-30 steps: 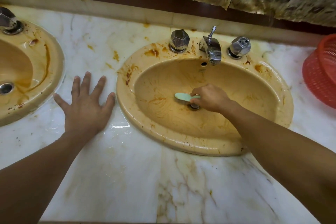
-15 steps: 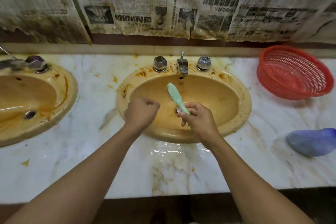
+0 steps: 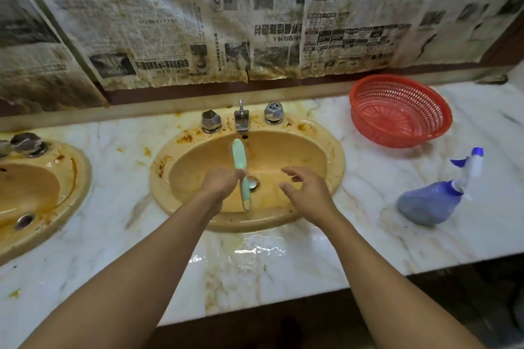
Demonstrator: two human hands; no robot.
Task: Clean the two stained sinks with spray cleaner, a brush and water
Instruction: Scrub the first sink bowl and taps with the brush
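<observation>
- Holds the green brush (image 3: pixel 239 157) by mid-handle in the left hand (image 3: pixel 219 183), fingers (image 3: pixel 236 171) clenched round it, bristle end toward the faucet (image 3: pixel 242 119), loop end toward the body, above the drain of the sink (image 3: pixel 336 170) straight ahead.
- Hovers the right hand (image 3: pixel 306 193) just beside it over the same basin, fingers (image 3: pixel 292 171) released and spread, grasping nothing.
- Judging by this basin: scrubbing begun, far from done, with brown smears across the bowl and crusted spots along the rim and round the taps.
- No water visibly running, so rinsing probably yet to come.
- Left of it, the second sink (image 3: pixel 83 178): brown streaks and specks, likewise unclean.
- On the marble desk (image 3: pixel 255 278): a wet patch before the sink, a blue spray bottle (image 3: pixel 431 204) tilted over well to the right, and a red basket (image 3: pixel 397 133) beyond it near the wall.
- Behind everything, stained newspaper (image 3: pixel 170 22) covering the wall.
</observation>
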